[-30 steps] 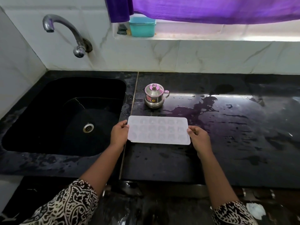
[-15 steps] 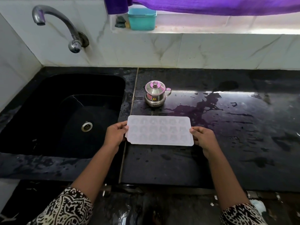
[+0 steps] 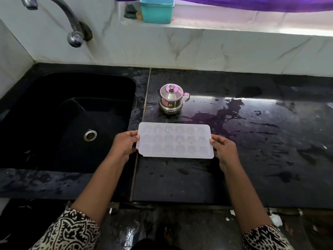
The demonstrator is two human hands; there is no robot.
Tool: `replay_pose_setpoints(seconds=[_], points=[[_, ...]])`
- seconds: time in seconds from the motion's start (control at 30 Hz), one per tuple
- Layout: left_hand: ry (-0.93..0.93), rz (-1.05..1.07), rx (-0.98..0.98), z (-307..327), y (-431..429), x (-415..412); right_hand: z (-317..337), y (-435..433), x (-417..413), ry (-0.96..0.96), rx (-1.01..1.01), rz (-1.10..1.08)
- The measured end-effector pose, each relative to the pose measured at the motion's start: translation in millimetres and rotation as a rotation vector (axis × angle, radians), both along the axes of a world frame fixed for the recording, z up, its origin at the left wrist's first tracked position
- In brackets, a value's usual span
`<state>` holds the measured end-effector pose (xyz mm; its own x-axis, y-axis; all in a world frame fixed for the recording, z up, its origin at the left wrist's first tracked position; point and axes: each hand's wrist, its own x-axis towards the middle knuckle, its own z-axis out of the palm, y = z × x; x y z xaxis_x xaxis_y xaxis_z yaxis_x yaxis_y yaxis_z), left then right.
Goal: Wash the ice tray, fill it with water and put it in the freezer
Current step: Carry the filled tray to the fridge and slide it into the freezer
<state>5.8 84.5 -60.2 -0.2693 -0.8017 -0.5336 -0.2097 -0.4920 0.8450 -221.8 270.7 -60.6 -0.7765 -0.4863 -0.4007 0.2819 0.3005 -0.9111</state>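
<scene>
Now: ice tray is held level over the wet black counter, just right of the seam beside the sink; I cannot tell whether its underside touches the stone. The left hand grips the tray's short edge at 9 o'clock with fingers curled round it. The right hand grips the opposite edge at 3 o'clock the same way. A small lidded steel pot stands at 12 o'clock of the tray, near but apart. The sink lies at 9 o'clock, and the tap is on the wall at about 10 o'clock, with no water seen running. Judgement: washing not yet begun; the step in hand is carrying the tray to the sink. A flat frosted cover seems to lie over the cells and likely needs lifting off first. Keep both edge grips, travel low toward 9 o'clock clear of the pot, and bring the cells beneath the spout.
</scene>
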Motion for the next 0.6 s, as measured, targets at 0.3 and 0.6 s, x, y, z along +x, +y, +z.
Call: replay_pose_setpoints(seconds=[0.3, 0.6], points=[[0.072, 0.069, 0.015, 11, 0, 25, 20, -11, 12, 0.027, -0.001, 0.053], [0.242, 0.29, 0.002, 28, -7, 79, 46, -49, 60, 0.014, -0.052, 0.145]])
